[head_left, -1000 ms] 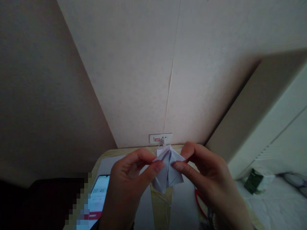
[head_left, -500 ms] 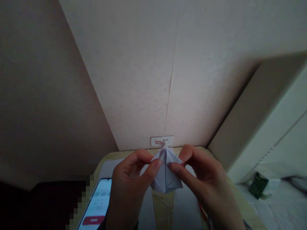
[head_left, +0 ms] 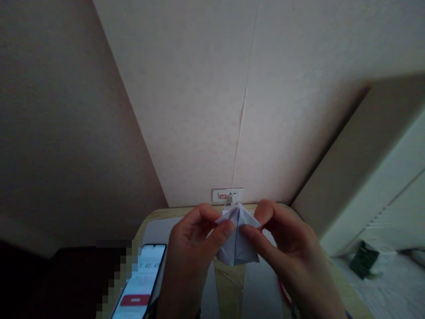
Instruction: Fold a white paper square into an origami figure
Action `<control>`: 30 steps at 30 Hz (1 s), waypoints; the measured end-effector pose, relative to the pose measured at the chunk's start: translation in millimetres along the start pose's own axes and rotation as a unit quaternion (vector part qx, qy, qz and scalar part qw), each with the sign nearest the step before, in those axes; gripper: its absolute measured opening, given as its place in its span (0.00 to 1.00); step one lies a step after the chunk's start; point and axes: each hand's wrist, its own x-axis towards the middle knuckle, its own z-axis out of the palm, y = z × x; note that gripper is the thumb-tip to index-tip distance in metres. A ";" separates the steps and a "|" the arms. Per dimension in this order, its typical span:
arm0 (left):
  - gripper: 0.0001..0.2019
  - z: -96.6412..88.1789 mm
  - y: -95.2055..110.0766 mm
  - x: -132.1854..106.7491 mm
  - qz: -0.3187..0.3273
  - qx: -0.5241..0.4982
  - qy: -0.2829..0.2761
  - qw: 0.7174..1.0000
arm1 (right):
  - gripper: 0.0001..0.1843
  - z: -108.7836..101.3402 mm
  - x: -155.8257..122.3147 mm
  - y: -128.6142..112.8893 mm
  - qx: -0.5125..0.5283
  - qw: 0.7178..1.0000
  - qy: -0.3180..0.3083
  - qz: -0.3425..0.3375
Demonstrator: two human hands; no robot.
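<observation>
A small white folded paper (head_left: 236, 246), creased down its middle and coming to a point at the top, is held up above the table in both hands. My left hand (head_left: 199, 241) pinches its left corner between thumb and forefinger. On the opposite side, my right hand (head_left: 282, 241) grips the right corner the same way, thumb lying on the front face near the centre crease. Both thumbs almost meet at that crease. The back of the paper is hidden from me.
White sheets (head_left: 206, 292) lie on the wooden table (head_left: 229, 288). To the left rests a phone (head_left: 141, 279) showing a running timer. A wall socket (head_left: 228, 195) with a plug sits just behind the table. At right, a dark green packet (head_left: 364, 259) lies lower down.
Both hands and the paper appear slightly further right in view, as does the background. The phone shows more fully. Both hands keep their pinch on the paper.
</observation>
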 end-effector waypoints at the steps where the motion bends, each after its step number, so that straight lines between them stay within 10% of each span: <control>1: 0.10 1.0 0.3 -0.6 -0.002 -0.011 0.000 1.000 | 0.15 0.1 -0.8 0.0 0.003 1.000 -0.004 0.001; 30: 0.11 3.3 2.0 -0.9 -0.101 -0.102 -0.029 0.989 | 0.15 -8.7 7.8 -7.4 0.045 0.998 -0.028 0.036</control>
